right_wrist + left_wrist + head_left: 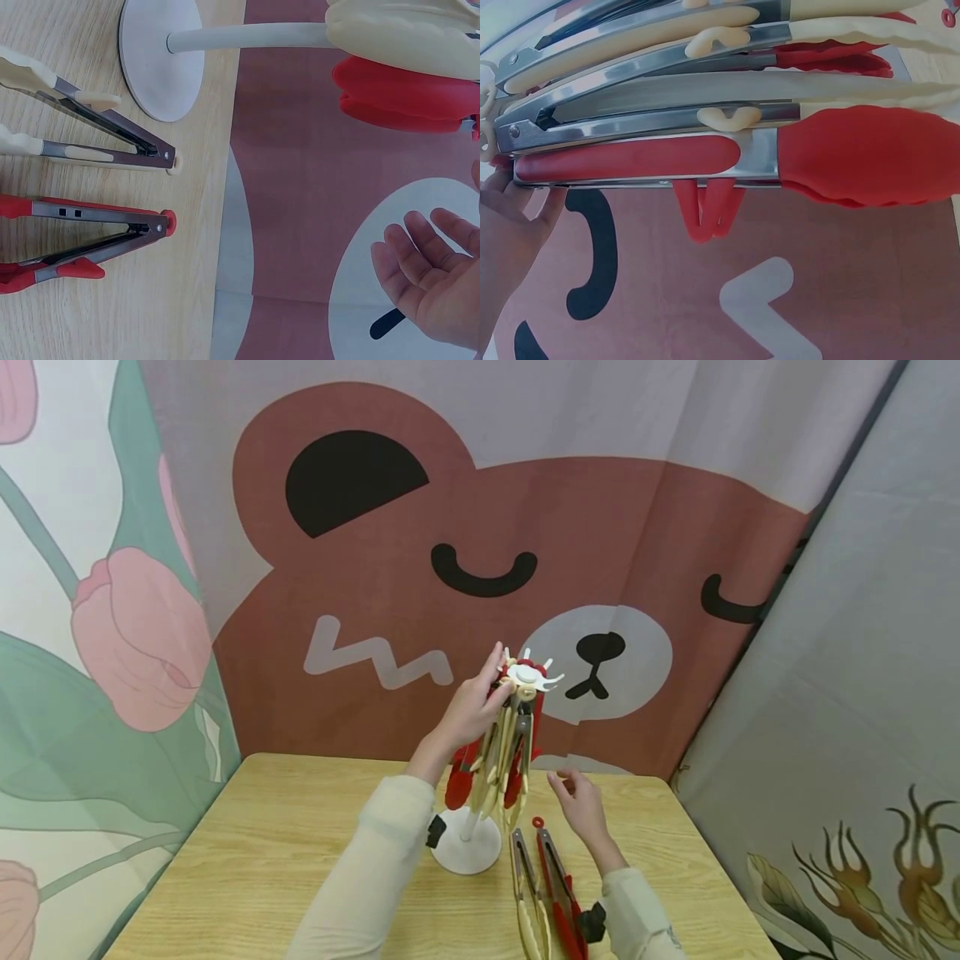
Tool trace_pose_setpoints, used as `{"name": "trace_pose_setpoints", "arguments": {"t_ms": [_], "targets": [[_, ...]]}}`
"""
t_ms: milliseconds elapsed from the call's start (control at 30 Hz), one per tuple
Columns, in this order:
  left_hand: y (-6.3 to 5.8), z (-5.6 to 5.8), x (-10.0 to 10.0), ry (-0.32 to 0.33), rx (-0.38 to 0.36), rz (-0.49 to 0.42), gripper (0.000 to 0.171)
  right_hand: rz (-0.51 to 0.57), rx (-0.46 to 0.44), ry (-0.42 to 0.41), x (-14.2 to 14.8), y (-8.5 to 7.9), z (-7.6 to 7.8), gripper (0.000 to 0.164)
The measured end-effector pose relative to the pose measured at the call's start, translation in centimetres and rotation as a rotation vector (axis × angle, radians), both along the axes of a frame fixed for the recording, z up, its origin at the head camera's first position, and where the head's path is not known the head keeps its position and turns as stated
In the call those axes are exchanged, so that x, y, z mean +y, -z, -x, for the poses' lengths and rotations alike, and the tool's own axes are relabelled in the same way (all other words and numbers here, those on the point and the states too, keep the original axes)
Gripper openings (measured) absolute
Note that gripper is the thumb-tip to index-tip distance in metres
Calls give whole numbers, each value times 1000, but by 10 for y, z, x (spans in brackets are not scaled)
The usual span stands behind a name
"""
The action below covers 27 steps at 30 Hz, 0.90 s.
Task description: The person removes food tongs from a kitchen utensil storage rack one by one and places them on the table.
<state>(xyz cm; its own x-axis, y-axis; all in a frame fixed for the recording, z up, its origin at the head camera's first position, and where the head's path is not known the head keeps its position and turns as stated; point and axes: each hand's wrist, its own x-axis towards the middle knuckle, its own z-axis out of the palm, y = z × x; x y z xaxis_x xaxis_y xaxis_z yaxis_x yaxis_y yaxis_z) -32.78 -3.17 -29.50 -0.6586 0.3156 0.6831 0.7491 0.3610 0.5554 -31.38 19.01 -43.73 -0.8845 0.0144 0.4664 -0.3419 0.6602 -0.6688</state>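
Observation:
A white stand with a hooked top (527,675) holds several hanging tongs, some with cream tips and some with red tips. At its top, my left hand (471,708) holds the edge between thumb and fingers, by the upper end of a pair of red tongs (630,157). My right hand (583,810) is in the air to the right of the stand, fingers loosely bent, nothing in it. Below it on the table lie a pair of cream-tipped tongs (527,885) and a pair of red tongs (557,885), both slightly spread.
The stand's round white base (467,852) rests on the wooden table (300,835), left of the lying tongs. Behind the table's far edge hangs a curtain (375,585) with a bear print. Another patterned curtain (840,710) hangs on the right.

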Motion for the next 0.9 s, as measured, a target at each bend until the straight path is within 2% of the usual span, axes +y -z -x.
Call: {"name": "trace_pose_setpoints", "arguments": {"t_ms": [200, 500, 900], "targets": [[-2, 0, -1, 15, -16, 9, 60, 24, 3, -4, 2, 0, 0, 29], [-7, -3, -8, 118, -129, -9, 58, 43, -2, 0, 2, -3, -2, 29], [-8, -4, -11, 182, -183, -20, 58, 40, 0, -8, 2, -4, -3, 29]]}}
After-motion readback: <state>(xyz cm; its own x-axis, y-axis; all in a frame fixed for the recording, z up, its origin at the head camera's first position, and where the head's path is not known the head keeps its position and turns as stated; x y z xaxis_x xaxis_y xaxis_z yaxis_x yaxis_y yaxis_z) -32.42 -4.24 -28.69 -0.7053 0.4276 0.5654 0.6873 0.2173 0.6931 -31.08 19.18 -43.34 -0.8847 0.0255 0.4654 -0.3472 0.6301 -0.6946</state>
